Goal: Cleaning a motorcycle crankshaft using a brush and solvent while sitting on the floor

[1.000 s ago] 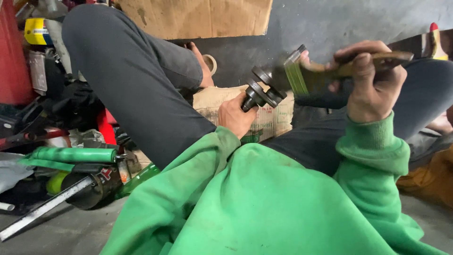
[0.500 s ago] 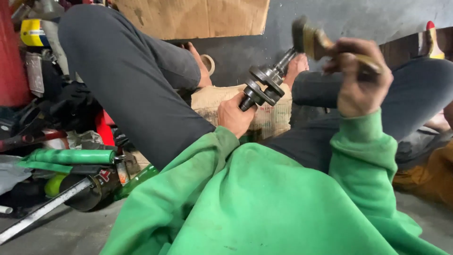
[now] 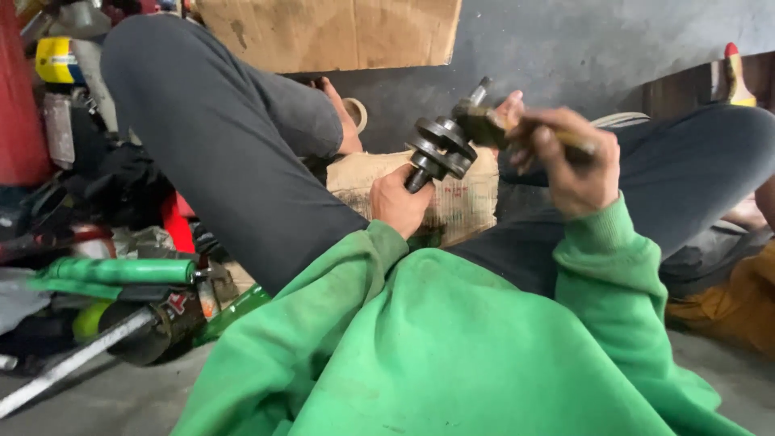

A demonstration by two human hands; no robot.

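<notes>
My left hand (image 3: 398,202) grips the lower shaft of a dark steel crankshaft (image 3: 440,147), which stands tilted up to the right between my knees. Its two round webs sit just above my fist and a thin shaft end sticks out at the top. My right hand (image 3: 565,157) is closed on the wooden handle of a hammer (image 3: 492,125), whose blurred metal head meets the crankshaft's upper end. Both sleeves are bright green, and my legs in dark trousers lie to either side.
A worn sack (image 3: 452,202) lies under the crankshaft. At left sit a green-handled tool (image 3: 113,270), a metal rod (image 3: 73,363), a red cylinder (image 3: 20,97) and dark clutter. Cardboard (image 3: 331,32) leans on the grey wall behind. An orange cloth (image 3: 726,299) lies at right.
My right hand swung the hammer from raised at the right down and leftward onto the crankshaft's top end. My left hand kept the crankshaft in place.
</notes>
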